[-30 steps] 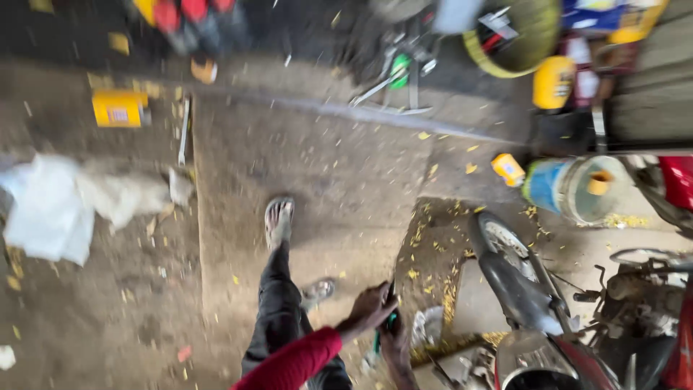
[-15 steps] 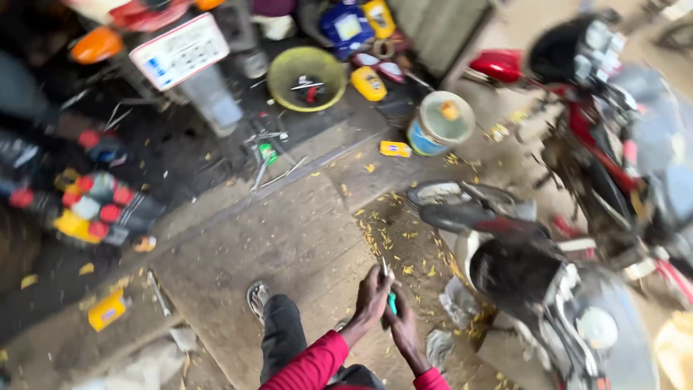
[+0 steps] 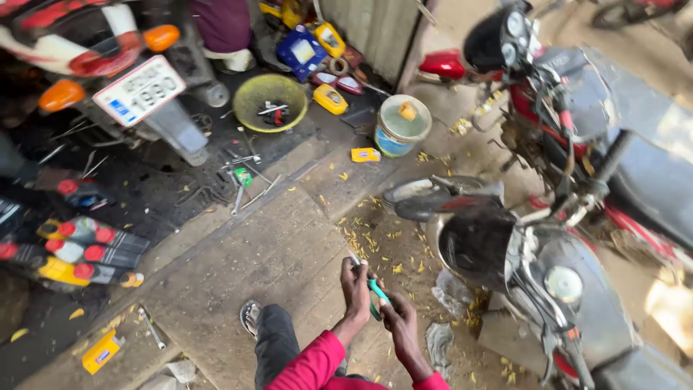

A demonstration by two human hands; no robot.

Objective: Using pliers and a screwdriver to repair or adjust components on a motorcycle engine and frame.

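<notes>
Near the motorcycle (image 3: 548,289), left hand (image 3: 355,289) and right hand (image 3: 399,325) clamped on green-handled screwdriver (image 3: 375,292); risk of slipping if twisted carelessly.

Workshop floor beneath me, strewn with tools, bottles and yellow leaves.

I stand on a bare concrete slab (image 3: 274,253), my sandalled foot (image 3: 250,318) planted on it; a wrench (image 3: 151,328) and a small yellow box (image 3: 101,352) lie near its edge. Behind it, on the oil-black ground (image 3: 166,195), sit a yellow-green bowl (image 3: 272,102) of small parts, scattered spanners (image 3: 242,177) and red-capped bottles (image 3: 79,253). A paint bucket (image 3: 401,126) and a small yellow carton (image 3: 365,154) rest near the motorcycle's front wheel (image 3: 473,245).
</notes>
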